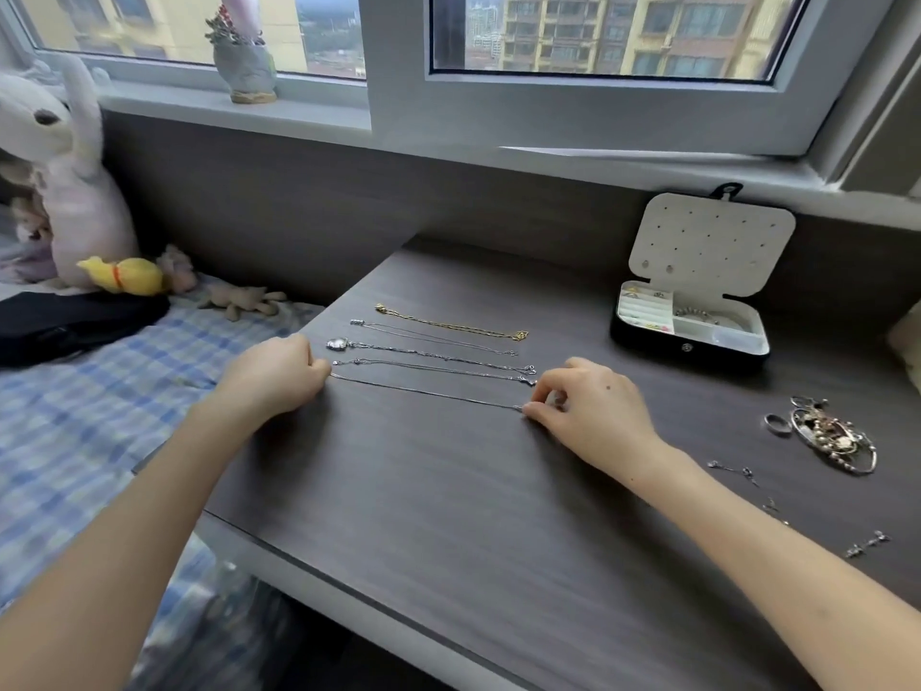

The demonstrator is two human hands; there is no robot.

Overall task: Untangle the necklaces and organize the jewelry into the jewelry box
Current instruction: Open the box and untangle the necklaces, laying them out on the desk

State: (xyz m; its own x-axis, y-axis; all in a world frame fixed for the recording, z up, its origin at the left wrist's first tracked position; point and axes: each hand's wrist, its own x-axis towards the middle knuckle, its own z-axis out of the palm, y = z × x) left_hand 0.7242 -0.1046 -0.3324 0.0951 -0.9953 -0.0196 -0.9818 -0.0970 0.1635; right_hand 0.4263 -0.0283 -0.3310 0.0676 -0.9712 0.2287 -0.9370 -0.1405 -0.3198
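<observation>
Several necklaces lie stretched in parallel rows on the dark wooden desk (pixel 448 491): a gold chain (pixel 451 323) farthest back, then silver ones, one with a pendant (pixel 338 345). The nearest thin silver chain (pixel 423 392) is pulled straight between my hands. My left hand (pixel 279 374) pinches its left end with curled fingers. My right hand (pixel 593 401) pinches its right end between thumb and fingertips. The jewelry box (pixel 690 347) stands open at the back right, with rings and a bracelet in its compartments and earrings on its white lid.
A tangled pile of bracelets and rings (pixel 832 433) lies at the right, with loose earrings (pixel 867 543) nearer the desk's front edge. A bed with a checked sheet (pixel 75 416) and plush toys (pixel 65 192) is at the left. A vase (pixel 245 62) stands on the windowsill.
</observation>
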